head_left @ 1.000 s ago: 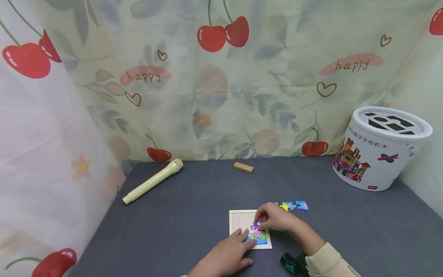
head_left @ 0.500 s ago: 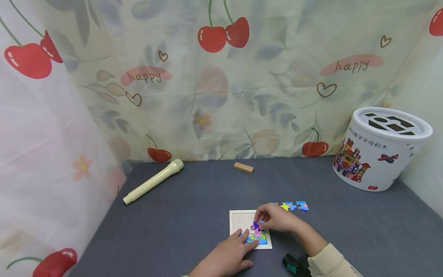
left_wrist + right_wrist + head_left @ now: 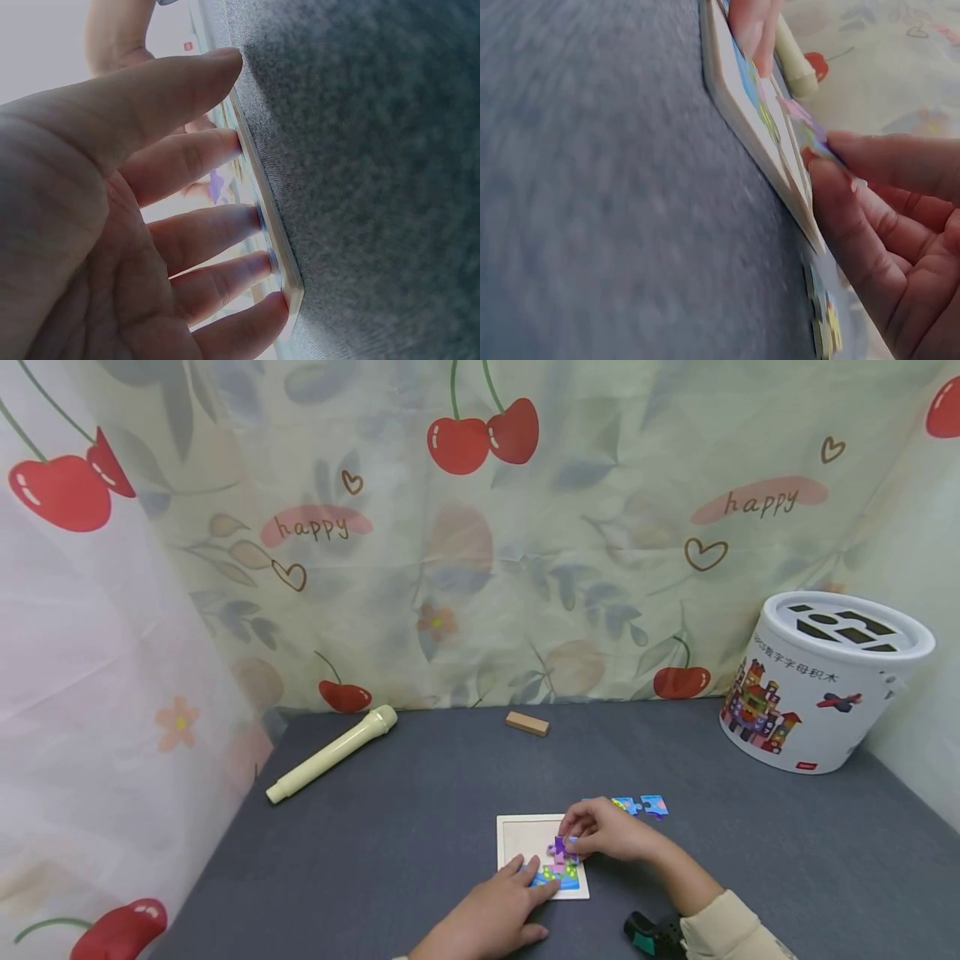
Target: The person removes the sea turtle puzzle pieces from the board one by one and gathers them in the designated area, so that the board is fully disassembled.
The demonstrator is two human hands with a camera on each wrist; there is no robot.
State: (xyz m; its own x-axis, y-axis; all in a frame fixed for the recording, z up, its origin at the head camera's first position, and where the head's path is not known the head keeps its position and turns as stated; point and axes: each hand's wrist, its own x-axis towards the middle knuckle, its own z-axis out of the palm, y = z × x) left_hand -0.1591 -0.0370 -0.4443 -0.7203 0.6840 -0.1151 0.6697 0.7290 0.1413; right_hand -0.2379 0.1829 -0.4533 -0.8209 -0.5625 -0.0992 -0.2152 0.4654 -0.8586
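Observation:
A shallow wooden puzzle tray (image 3: pixel 500 839) lies on the table, with joined blue and green jigsaw pieces (image 3: pixel 568 879) along its near right part. My left hand (image 3: pixel 495 906) rests its fairly straight fingertips on the tray's near edge and the pieces there. Between thumb and index finger, my right hand (image 3: pixel 615 832) pinches a purple and pink jigsaw piece (image 3: pixel 815 135). In the right wrist view this piece is tilted and raised over the tray, and part of it is hidden by the fingertips.
More loose jigsaw pieces (image 3: pixel 652 806) lie just beyond the right hand. Farther back are a wooden block (image 3: pixel 527 723), a cream microphone-shaped stick (image 3: pixel 330 756) and a white bucket (image 3: pixel 817 710). A black and teal object (image 3: pixel 648 935) lies beside the right sleeve.
My right hand has shifted slightly right, and the pinched purple piece has moved with it, leaning at a different angle. The left hand stays in place.

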